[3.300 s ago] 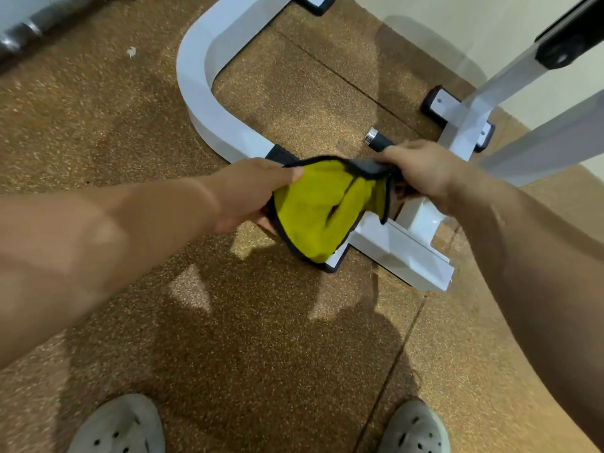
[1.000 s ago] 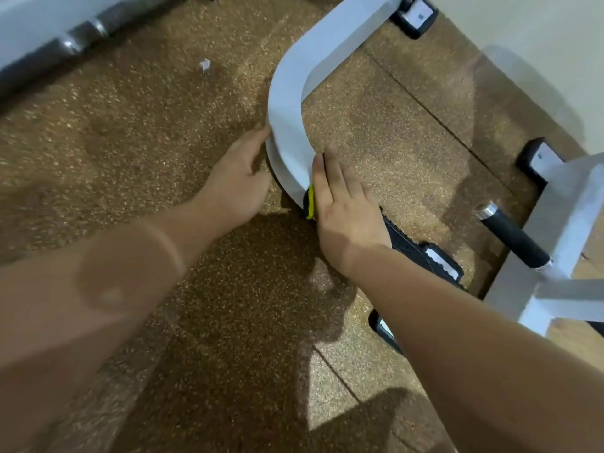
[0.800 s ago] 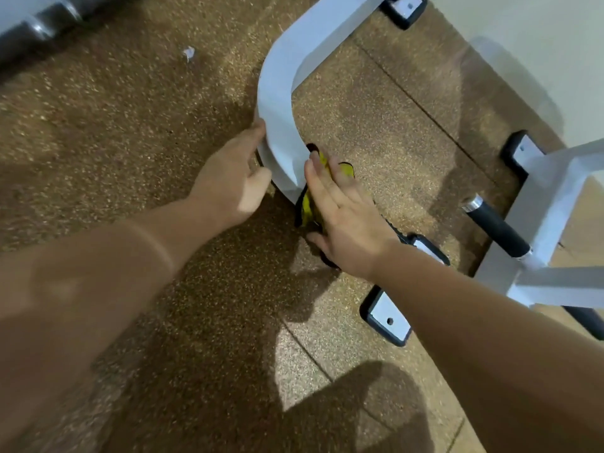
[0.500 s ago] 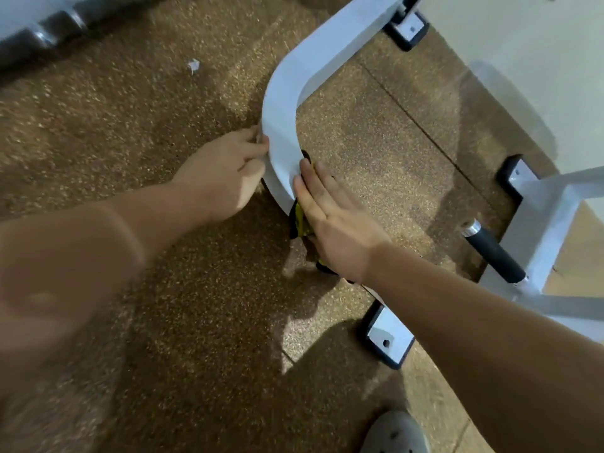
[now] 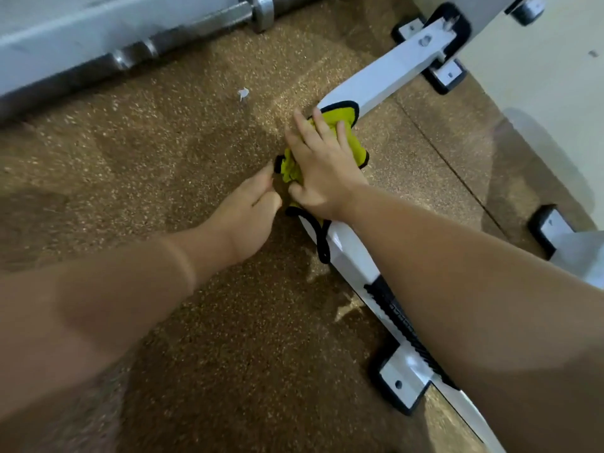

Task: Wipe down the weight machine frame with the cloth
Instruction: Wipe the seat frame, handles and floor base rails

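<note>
The weight machine's white frame [image 5: 385,83] lies on the floor and curves from the upper right down to the lower right. A yellow cloth with black edging [image 5: 354,148] is draped over the bend. My right hand [image 5: 322,171] presses flat on the cloth with straight, spread fingers. Just left of the bend is my left hand [image 5: 245,214], its fingers curled and its index fingertip at the cloth's black edge. Whether it pinches the cloth is unclear.
A steel barbell [image 5: 202,24] lies along the top left. Black-rimmed foot plates [image 5: 403,380] stick out from the frame, and a black ribbed tread [image 5: 398,322] covers its near part. A pale wall [image 5: 539,76] stands at right. A small white scrap [image 5: 243,92] lies on the speckled brown floor.
My right hand has slid the cloth farther up along the bend, and the cloth now spreads over the top. My left hand has come off the frame's outer side and curled.
</note>
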